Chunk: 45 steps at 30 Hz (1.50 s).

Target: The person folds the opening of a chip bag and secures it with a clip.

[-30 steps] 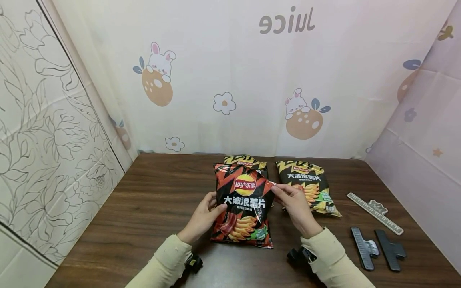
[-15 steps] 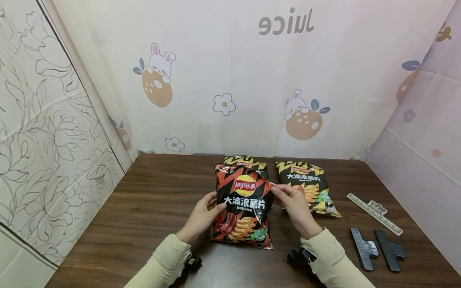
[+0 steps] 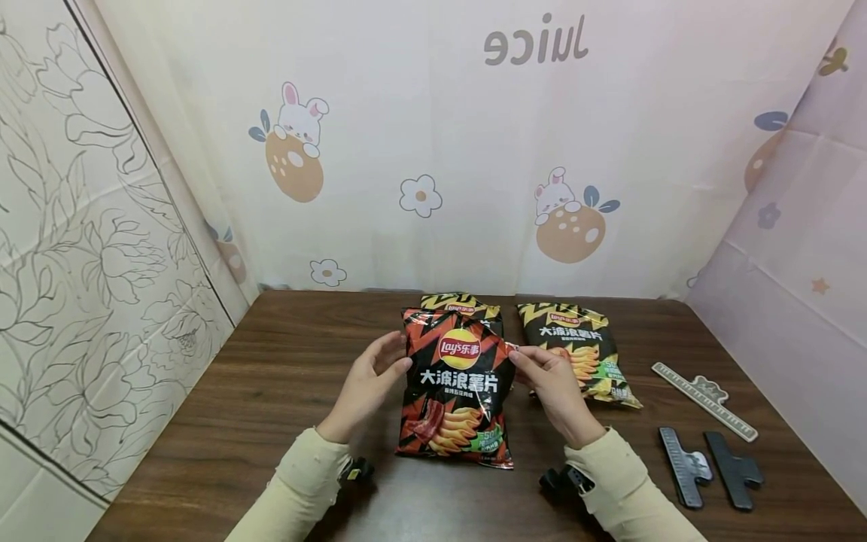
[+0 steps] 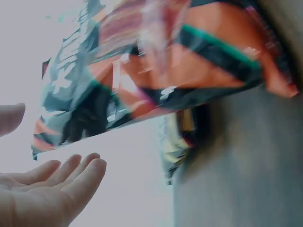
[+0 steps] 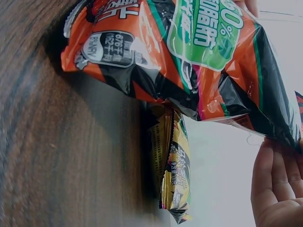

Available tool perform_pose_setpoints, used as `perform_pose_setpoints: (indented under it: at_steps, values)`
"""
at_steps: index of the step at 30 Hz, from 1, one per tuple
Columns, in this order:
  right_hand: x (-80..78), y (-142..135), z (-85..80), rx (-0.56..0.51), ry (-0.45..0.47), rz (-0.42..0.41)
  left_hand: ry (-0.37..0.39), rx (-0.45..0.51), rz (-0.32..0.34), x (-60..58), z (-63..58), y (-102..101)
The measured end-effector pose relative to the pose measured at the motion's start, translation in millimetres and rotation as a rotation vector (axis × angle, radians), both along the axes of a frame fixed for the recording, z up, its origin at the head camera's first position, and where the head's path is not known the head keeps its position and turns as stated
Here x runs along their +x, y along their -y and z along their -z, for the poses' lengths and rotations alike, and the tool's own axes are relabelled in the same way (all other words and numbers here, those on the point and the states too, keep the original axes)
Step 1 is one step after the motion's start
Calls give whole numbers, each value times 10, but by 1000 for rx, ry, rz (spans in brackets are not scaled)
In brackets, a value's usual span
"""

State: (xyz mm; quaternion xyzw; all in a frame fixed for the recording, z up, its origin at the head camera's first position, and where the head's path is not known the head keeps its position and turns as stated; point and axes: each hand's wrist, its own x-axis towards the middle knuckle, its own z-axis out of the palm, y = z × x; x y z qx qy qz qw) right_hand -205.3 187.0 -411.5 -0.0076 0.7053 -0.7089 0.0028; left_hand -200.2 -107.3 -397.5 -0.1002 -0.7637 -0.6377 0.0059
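Note:
A red-and-black Lay's chip bag stands upright on the table in the middle of the head view. My right hand pinches its upper right corner between thumb and fingers; in the right wrist view, those fingers lie behind the bag. Beside the bag's left edge is my left hand, its thumb and fingers spread apart. The left wrist view shows a gap between that hand and the bag. Behind the red bag a yellow-and-black chip bag is partly hidden.
A second yellow-and-black chip bag lies behind my right hand. Towards the table's right side lie a white ruler-like clip and two dark clips, one greyish and one black. A printed curtain hangs along the table's back edge.
My left hand has let go of the bag's left edge and moved up and left, its fingers opening. The red bag and my right hand have stayed in place.

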Motion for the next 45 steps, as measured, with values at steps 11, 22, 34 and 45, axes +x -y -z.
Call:
perform_pose_setpoints:
  at_steps: [11,22,34,45]
  values:
    - [4,3,0,-6,-14,-5,-228,-121,-36,-89,-360,11]
    - [25,16,-17,3,-22,-2,-474,-378,-4,-140,-510,-248]
    - [49,8,-43,-7,-45,-24,-656,-559,21,-290,-589,-455]
    - [89,20,-68,5,-55,-13,-657,-727,92,-406,-667,-590]
